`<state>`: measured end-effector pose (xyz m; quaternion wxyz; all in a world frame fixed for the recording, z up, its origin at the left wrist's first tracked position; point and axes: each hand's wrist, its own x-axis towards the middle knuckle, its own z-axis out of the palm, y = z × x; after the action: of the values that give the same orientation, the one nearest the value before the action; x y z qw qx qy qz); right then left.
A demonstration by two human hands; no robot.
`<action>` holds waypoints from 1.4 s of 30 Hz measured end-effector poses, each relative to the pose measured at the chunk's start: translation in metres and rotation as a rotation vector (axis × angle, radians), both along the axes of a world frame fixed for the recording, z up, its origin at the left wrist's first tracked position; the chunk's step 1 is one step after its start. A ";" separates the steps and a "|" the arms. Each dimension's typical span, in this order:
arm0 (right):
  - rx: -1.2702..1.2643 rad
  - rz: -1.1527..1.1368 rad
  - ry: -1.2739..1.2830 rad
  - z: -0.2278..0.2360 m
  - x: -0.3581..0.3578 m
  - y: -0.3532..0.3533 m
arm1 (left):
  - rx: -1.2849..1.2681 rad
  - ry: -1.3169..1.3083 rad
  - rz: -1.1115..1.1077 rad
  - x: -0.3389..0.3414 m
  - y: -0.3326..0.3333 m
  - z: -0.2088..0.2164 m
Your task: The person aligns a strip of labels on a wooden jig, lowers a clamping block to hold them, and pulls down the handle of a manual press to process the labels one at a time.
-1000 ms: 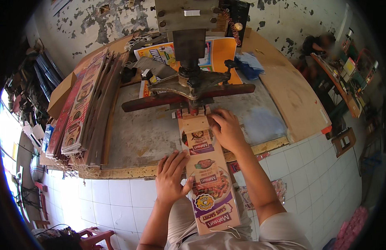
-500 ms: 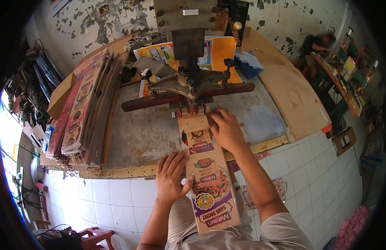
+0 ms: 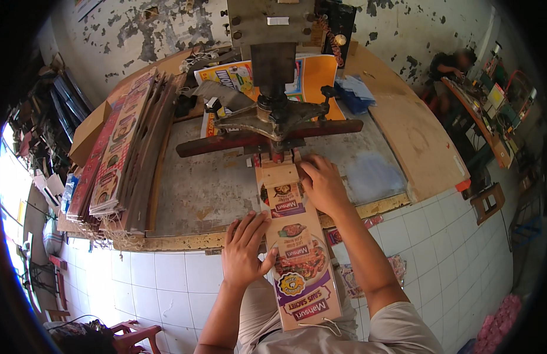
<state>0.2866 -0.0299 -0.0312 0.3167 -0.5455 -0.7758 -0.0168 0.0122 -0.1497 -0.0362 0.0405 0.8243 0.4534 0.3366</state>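
Note:
A long printed cardboard strip [image 3: 297, 236], showing food pictures and a purple band, runs from the press towards my lap. White string trails from its near end. My left hand [image 3: 245, 245] lies along the strip's left edge, fingers stretched out and thumb over the printed face. My right hand [image 3: 323, 182] closes on the right edge at the far end, fingers bent beside a small wooden block [image 3: 281, 176]. That block sits on the strip just below the head of the press [image 3: 276, 118]. The underside of the strip is hidden.
Tall stacks of similar printed strips [image 3: 117, 147] lean at the left of the worktable [image 3: 196, 194]. Colourful printed sheets [image 3: 320, 76] and blue plastic packets [image 3: 356, 94] lie behind the press. A person [image 3: 450, 65] sits at a bench at the far right.
The view has shifted slightly, so the press and table appear a little to the right. Both hands keep their places on the strip.

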 end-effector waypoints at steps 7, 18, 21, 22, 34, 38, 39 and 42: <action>0.036 -0.012 -0.023 -0.007 -0.002 0.005 | -0.015 -0.037 -0.006 -0.001 0.000 -0.002; 0.081 0.157 0.239 0.021 -0.010 -0.009 | -0.027 -0.042 -0.016 -0.002 -0.001 -0.003; 0.094 0.297 0.193 0.029 -0.016 -0.013 | -0.029 -0.051 -0.019 -0.003 -0.001 -0.004; 0.071 0.296 0.176 0.027 -0.015 -0.013 | -0.030 -0.051 -0.020 -0.002 -0.001 -0.004; -0.081 0.396 0.290 0.026 -0.005 -0.040 | 0.022 -0.039 -0.022 -0.006 -0.002 -0.018; -0.064 0.405 0.317 0.031 0.017 -0.103 | 0.060 -0.052 0.038 -0.016 -0.016 -0.038; -0.035 0.351 0.320 0.031 0.026 -0.114 | 0.072 -0.027 0.076 -0.019 -0.022 -0.045; 0.071 0.133 0.316 0.023 0.069 -0.134 | 0.136 0.018 0.175 -0.017 -0.028 -0.071</action>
<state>0.3561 -0.1634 -0.0086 0.4540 -0.4773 -0.7498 0.0627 -0.0045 -0.1782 -0.1076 -0.0490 0.7854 0.5001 0.3613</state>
